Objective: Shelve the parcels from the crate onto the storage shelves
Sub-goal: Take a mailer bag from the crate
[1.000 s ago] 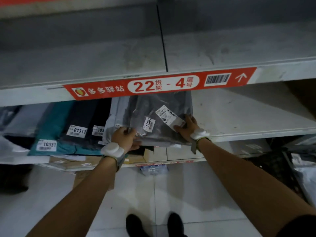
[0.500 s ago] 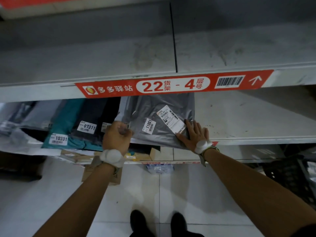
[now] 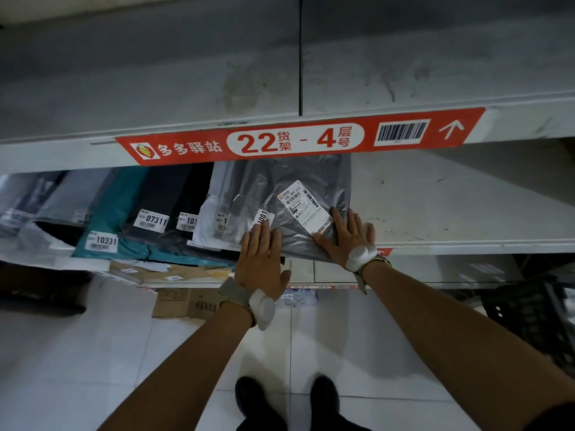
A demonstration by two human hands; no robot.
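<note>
A grey plastic parcel [image 3: 289, 181] with a white shipping label and a tag reading 11001 lies on the shelf [image 3: 451, 213] below the red 22-4 sign [image 3: 298, 140]. It leans against the row of parcels to its left. My left hand [image 3: 261, 259] lies flat with straight fingers on the parcel's near left corner. On the near right corner, beside the shipping label, my right hand [image 3: 347, 234] presses flat with spread fingers. The crate [image 3: 535, 312] is a dark basket on the floor at the right.
Several parcels stand to the left on the same shelf, among them a teal one [image 3: 109, 219] tagged 10331 and a dark one [image 3: 161, 206] tagged 07311. The shelf surface to the right of the grey parcel is bare. Flattened cardboard [image 3: 186, 303] lies on the tiled floor.
My left hand has uncurled from a grip on the parcel's left edge and now lies flat on it. The right hand stays pressed on the right corner. The parcel sits slightly deeper.
</note>
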